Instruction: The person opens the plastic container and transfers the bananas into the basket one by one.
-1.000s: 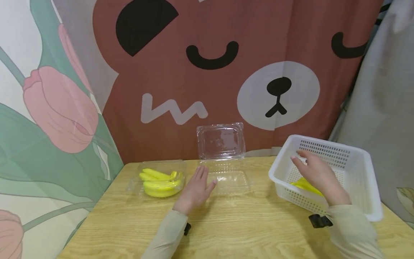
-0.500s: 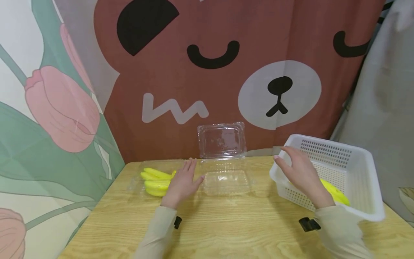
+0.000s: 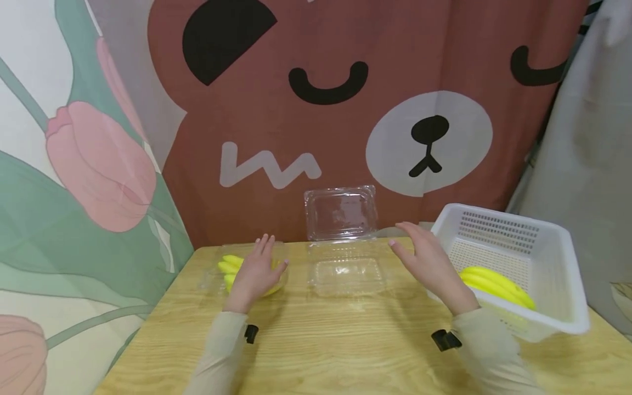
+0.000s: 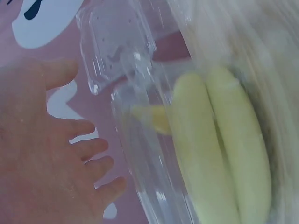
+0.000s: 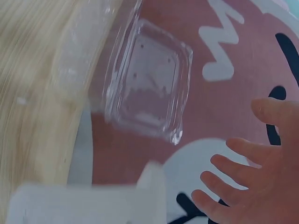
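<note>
Clear clamshell [image 3: 345, 269] open, empty, mid-table. Left hand [image 3: 255, 271] spread over bananas [image 3: 228, 267] left of clamshell; right hand [image 3: 430, 264] spread, holding nothing, right of it. I judge: between picks; next needs grasp on bananas.

No readable text or labels.

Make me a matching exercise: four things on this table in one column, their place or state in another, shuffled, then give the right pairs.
Things
1. left hand
2. right hand
3. empty clear container
4. white basket

Places or states
A. lid standing open against the curtain
B. holds a bunch of bananas, at the table's right end
C. fingers spread over the bananas in the left clear container
D. open, in the air between the empty container and the basket

Pairs: 1-C, 2-D, 3-A, 4-B
</note>
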Demonstrator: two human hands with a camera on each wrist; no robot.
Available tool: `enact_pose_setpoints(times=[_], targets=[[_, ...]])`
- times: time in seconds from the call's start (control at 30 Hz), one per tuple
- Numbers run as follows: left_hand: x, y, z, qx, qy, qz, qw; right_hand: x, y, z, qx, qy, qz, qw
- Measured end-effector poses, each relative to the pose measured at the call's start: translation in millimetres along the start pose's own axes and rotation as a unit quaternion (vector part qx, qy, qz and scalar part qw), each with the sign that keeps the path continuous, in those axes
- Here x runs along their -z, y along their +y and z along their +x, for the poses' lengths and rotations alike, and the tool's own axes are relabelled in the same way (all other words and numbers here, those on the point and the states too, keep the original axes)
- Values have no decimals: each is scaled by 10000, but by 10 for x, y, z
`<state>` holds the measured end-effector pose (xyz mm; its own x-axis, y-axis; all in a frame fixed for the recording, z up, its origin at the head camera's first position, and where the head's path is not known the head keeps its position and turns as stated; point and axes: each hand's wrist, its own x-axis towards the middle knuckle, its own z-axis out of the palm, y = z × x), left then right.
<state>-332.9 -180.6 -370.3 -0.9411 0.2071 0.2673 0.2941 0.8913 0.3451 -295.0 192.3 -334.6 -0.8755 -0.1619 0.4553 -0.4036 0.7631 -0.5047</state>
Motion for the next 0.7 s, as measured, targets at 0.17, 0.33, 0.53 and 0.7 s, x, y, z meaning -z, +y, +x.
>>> enact_pose_setpoints(times=[0.17, 0.33, 0.53, 0.7], targets=[[78, -190, -52, 167, 88, -78, 9998, -229, -164, 92, 79, -143, 120, 9998], [178, -407, -123, 285, 109, -335, 9990, -481, -336, 162, 257, -271, 241, 9990], [334, -686, -218, 511, 230, -374, 9977, -745, -511, 223, 401, -337, 346, 9980], [390, -871, -280, 536, 180, -451, 9974, -909, -672, 266, 406, -425, 535, 9968]])
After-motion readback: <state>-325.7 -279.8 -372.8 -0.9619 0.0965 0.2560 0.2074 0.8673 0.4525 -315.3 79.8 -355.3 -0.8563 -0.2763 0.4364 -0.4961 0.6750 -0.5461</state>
